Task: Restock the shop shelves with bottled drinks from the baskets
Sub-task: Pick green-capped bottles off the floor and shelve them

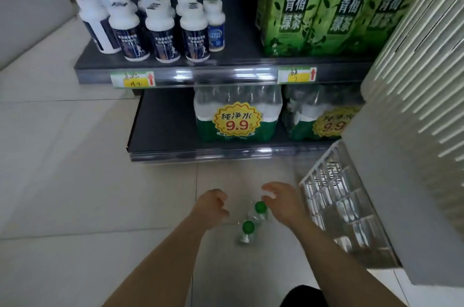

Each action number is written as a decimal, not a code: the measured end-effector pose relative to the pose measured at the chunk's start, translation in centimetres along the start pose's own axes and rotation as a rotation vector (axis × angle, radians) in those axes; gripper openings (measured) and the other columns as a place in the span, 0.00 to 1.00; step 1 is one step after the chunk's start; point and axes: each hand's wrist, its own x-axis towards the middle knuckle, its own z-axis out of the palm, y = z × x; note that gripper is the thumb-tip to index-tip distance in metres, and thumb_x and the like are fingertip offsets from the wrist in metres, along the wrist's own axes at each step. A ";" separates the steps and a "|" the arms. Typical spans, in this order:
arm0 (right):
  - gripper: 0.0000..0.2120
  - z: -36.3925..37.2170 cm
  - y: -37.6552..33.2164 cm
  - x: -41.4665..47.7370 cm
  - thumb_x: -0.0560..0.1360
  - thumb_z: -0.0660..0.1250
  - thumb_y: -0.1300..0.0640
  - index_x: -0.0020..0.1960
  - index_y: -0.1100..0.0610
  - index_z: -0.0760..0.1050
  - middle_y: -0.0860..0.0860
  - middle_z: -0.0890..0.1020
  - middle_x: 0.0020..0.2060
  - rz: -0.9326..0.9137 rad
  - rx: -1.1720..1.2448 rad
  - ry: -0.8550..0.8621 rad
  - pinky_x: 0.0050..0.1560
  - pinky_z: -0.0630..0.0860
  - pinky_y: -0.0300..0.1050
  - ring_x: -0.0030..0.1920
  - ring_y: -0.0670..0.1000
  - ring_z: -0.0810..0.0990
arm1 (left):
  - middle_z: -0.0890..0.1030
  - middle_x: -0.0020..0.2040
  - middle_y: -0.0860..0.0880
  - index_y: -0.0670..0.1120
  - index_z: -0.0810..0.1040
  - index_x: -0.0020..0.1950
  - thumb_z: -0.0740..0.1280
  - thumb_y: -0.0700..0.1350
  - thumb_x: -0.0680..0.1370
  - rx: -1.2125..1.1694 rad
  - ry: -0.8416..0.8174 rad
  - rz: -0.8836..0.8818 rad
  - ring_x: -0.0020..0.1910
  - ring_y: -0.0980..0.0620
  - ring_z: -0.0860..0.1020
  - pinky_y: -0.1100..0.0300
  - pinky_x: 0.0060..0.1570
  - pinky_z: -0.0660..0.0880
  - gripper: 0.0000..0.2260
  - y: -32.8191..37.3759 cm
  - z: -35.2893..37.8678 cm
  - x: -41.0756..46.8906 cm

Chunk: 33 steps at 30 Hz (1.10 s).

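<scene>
Done: the upper shelf (233, 59) carried white-capped bottles (162, 30) at its left end and green tea packs (324, 10) at its right; two water packs (237, 118) sat toward the lower shelf's (163, 128) right end.
Left: room showed on the lower shelf's left half; two green-capped water bottles (248, 227) stood on the floor (75, 181) beside the white basket (326, 193) (contents too blurred to count).
Left hand (213, 203): fingers curled beside the bottles; whether it grasped anything, I cannot tell.
Right hand (278, 202): released, fingers spread just over the farther cap.

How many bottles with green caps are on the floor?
2. One bottle stands beside the right hand; the other bottle sits nearer the camera, between the arms. The blurry basket may hide more.
</scene>
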 end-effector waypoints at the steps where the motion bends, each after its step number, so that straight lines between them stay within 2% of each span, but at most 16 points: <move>1: 0.14 0.8 0.6 -0.2 0.74 0.68 0.61 0.60 0.57 0.79 0.53 0.79 0.59 0.000 -0.003 0.020 0.52 0.66 0.31 0.56 0.50 0.77 | 0.77 0.53 0.46 0.44 0.75 0.62 0.74 0.37 0.70 0.036 -0.026 -0.018 0.50 0.48 0.78 0.66 0.43 0.72 0.22 -0.6 0.8 0.1; 4: 0.14 2.8 1.9 -0.9 0.74 0.67 0.63 0.59 0.56 0.78 0.53 0.79 0.58 -0.035 -0.001 0.105 0.55 0.68 0.34 0.56 0.51 0.77 | 0.73 0.64 0.46 0.49 0.71 0.68 0.76 0.40 0.67 0.101 -0.078 -0.030 0.59 0.47 0.75 0.65 0.47 0.71 0.31 -2.2 3.2 0.8; 8: 0.14 3.7 3.6 -1.5 0.73 0.68 0.67 0.58 0.60 0.79 0.57 0.80 0.56 -0.119 -0.035 0.174 0.61 0.71 0.44 0.56 0.56 0.78 | 0.69 0.67 0.50 0.54 0.66 0.72 0.77 0.43 0.64 0.220 -0.120 0.047 0.65 0.50 0.71 0.61 0.57 0.73 0.39 -2.7 5.5 1.3; 11: 0.16 3.4 4.4 -1.6 0.73 0.68 0.67 0.60 0.58 0.78 0.55 0.79 0.58 -0.091 0.004 0.170 0.62 0.70 0.42 0.58 0.54 0.77 | 0.71 0.65 0.51 0.53 0.68 0.70 0.76 0.47 0.65 0.288 -0.156 0.114 0.64 0.49 0.72 0.60 0.60 0.71 0.35 -2.5 7.0 1.6; 14: 0.17 3.0 5.1 -1.6 0.74 0.67 0.66 0.62 0.56 0.77 0.53 0.78 0.60 -0.069 0.045 0.166 0.60 0.70 0.40 0.59 0.51 0.75 | 0.75 0.61 0.51 0.53 0.71 0.65 0.76 0.46 0.65 0.352 -0.176 0.157 0.57 0.49 0.76 0.60 0.54 0.75 0.29 -2.6 8.4 2.0; 16: 0.18 2.9 5.6 -1.6 0.75 0.66 0.66 0.63 0.55 0.76 0.52 0.77 0.61 -0.042 0.067 0.164 0.58 0.69 0.37 0.58 0.50 0.74 | 0.73 0.63 0.52 0.53 0.68 0.68 0.75 0.45 0.67 0.365 -0.166 0.171 0.58 0.49 0.75 0.59 0.57 0.74 0.32 -3.1 9.0 2.2; 18: 0.19 2.9 6.1 -1.6 0.75 0.66 0.65 0.64 0.54 0.76 0.52 0.76 0.61 -0.024 0.076 0.172 0.56 0.68 0.35 0.58 0.49 0.74 | 0.72 0.63 0.50 0.51 0.66 0.69 0.73 0.46 0.69 0.418 -0.133 0.218 0.59 0.48 0.75 0.57 0.58 0.73 0.30 -3.3 9.4 2.3; 21: 0.19 2.9 6.5 -1.5 0.75 0.65 0.64 0.64 0.52 0.75 0.51 0.76 0.61 -0.006 0.077 0.168 0.55 0.67 0.35 0.54 0.46 0.74 | 0.75 0.59 0.48 0.50 0.68 0.64 0.71 0.49 0.70 0.430 -0.092 0.224 0.56 0.47 0.76 0.55 0.55 0.74 0.25 -3.4 9.2 2.3; 25: 0.19 3.2 7.0 -1.2 0.75 0.65 0.63 0.65 0.52 0.74 0.52 0.76 0.62 0.010 0.076 0.148 0.55 0.68 0.36 0.55 0.47 0.74 | 0.77 0.54 0.48 0.48 0.72 0.58 0.72 0.52 0.69 0.423 -0.092 0.211 0.53 0.47 0.76 0.59 0.49 0.72 0.20 -3.7 8.9 2.7; 29: 0.20 3.4 7.6 -0.8 0.76 0.65 0.63 0.66 0.51 0.74 0.51 0.76 0.62 0.021 0.081 0.141 0.52 0.68 0.36 0.48 0.45 0.72 | 0.79 0.53 0.48 0.47 0.75 0.58 0.75 0.47 0.68 0.351 -0.135 0.176 0.53 0.48 0.77 0.61 0.48 0.71 0.21 -3.9 8.3 3.3; 33: 0.20 3.5 7.9 -0.2 0.76 0.64 0.64 0.67 0.51 0.73 0.52 0.74 0.63 0.049 0.100 0.139 0.52 0.68 0.36 0.47 0.45 0.72 | 0.80 0.50 0.51 0.45 0.78 0.59 0.78 0.45 0.67 0.123 -0.172 0.079 0.52 0.52 0.78 0.65 0.50 0.68 0.22 -4.1 6.0 3.6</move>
